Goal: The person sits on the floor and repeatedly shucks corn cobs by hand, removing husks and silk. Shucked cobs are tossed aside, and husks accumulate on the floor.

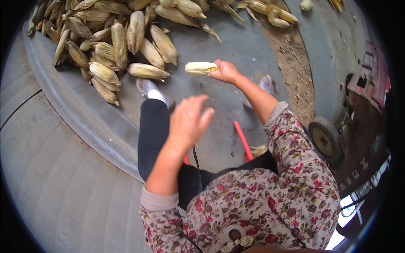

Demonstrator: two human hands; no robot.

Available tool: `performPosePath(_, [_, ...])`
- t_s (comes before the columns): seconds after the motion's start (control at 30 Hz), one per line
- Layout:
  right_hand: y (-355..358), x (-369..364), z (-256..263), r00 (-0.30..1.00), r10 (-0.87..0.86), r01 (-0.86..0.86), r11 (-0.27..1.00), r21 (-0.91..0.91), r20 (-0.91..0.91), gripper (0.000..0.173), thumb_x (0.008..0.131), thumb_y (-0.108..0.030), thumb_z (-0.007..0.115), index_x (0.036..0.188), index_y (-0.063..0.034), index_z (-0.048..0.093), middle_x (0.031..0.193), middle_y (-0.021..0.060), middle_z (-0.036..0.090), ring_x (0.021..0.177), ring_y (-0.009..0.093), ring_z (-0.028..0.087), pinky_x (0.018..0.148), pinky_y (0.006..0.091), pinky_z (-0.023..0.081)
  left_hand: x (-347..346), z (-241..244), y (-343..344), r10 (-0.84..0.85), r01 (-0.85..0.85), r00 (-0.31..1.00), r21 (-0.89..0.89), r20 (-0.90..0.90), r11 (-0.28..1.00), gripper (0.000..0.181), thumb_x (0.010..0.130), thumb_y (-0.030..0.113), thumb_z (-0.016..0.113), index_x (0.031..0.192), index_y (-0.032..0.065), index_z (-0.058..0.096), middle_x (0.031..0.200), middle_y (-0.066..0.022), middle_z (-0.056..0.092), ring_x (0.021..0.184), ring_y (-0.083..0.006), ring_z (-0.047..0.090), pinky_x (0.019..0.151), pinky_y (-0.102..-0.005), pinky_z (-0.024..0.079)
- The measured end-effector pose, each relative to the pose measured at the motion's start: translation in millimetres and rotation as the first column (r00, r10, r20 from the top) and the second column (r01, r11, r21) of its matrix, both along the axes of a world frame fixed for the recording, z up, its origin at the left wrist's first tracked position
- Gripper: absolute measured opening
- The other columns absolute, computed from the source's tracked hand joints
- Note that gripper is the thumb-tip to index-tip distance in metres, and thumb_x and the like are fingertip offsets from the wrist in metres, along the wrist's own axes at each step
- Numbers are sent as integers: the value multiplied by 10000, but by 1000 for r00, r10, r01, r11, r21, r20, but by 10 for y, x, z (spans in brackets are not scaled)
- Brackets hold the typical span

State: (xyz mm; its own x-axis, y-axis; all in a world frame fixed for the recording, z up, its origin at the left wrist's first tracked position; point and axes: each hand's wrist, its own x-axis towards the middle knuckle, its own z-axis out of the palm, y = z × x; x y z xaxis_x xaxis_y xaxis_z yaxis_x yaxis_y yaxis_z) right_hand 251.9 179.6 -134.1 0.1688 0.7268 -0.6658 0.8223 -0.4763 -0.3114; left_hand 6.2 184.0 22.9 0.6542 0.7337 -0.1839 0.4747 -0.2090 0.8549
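My right hand [225, 72] is stretched forward and grips an ear of corn [200, 68] by one end. Pale inner husk covers most of that ear, with yellow kernels showing beside my fingers. Over my left knee, my left hand [189, 118] is raised, slightly blurred, its thumb apart from the fingers and nothing seen in it. Ahead and to the left lies a heap of dry, unshucked corn ears [118, 44]. One husked-over ear [148, 70] lies just beyond my left shoe.
Red metal bars [243, 140] stand between my legs, near a loose husk [258, 151]. A strip of debris [295, 69] runs along the right. Farther right is a red machine with a wheel [325, 139]. A curved metal edge [95, 139] borders the left side.
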Motion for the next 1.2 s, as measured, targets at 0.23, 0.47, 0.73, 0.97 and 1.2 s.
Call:
performPosePath(0.23, [-663, 177, 2079, 895, 379, -361, 925, 116, -237, 446, 685, -346, 692, 1007, -42, 635, 848, 177, 669, 813, 319, 648, 715, 402, 509, 317, -300, -565, -184, 184, 983, 52, -10, 982, 747, 663, 261, 788, 1296, 53, 450, 1143, -156, 591, 1073, -322, 555, 895, -366, 453])
performPosePath(0.47, [-1432, 262, 2452, 554, -268, 503, 862, 61, -788, 581, 866, -384, 638, 1291, -25, 472, 1137, 88, 607, 1058, 168, 582, 881, 314, 481, 551, 82, -1395, 181, 28, 938, -583, 296, 812, 576, 652, 261, 800, 1098, 11, 535, 974, -70, 615, 869, -139, 575, 770, -300, 488])
performPosePath(0.73, [-1698, -173, 2070, 60, -173, 889, 457, -26, -983, 419, 980, -371, 439, 1043, 14, 591, 967, 117, 657, 880, 183, 633, 819, 320, 505, 928, 265, -1901, 299, -293, 954, -139, 26, 946, 612, 680, 377, 800, 1087, 23, 511, 916, -139, 648, 834, -250, 639, 752, -352, 496])
performPosePath(0.97, [-1752, -198, 2122, -433, -179, 825, 316, -468, -884, 362, 1003, -307, 382, 980, -1, 574, 925, 141, 653, 860, 229, 638, 818, 368, 519, 914, 263, -2063, 421, -408, 882, -103, 211, 907, 584, 718, 381, 790, 1091, 12, 532, 917, -81, 638, 812, -160, 600, 742, -301, 488])
performPosePath(1.2, [-1706, -376, 2151, -551, -112, 811, 160, -563, -827, 361, 1007, -329, 356, 878, -32, 514, 815, 142, 620, 796, 268, 623, 782, 400, 526, 869, 319, -2065, 582, -378, 660, -458, 476, 804, 487, 808, 342, 707, 1117, 18, 517, 1035, -75, 596, 942, -160, 568, 834, -301, 461])
